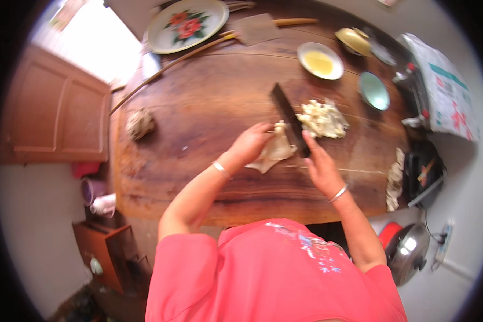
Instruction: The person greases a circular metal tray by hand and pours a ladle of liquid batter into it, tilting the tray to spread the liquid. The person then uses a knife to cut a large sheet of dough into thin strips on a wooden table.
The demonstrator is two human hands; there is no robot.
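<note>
My right hand (320,165) is closed around the handle end of a wide, dark-bladed kitchen knife (286,110) at the middle of the wooden table. Just left of the blade, my left hand (252,143) rests on a flat, pale piece of what looks like dough (275,151), with its fingertips at the upper edge. A heap of pale cut pieces (322,118) lies right of the knife. Further up stands a white bowl (302,54) with yellow liquid in it. The underside of my left fingers is hidden.
A crumpled brownish cloth or lump (140,123) lies at the table's left. A flowered enamel tray (221,20), a flat spatula (257,29) and a long thin stick (173,64) are at the far side. A green bowl (374,91) and a printed bag (446,88) stand right.
</note>
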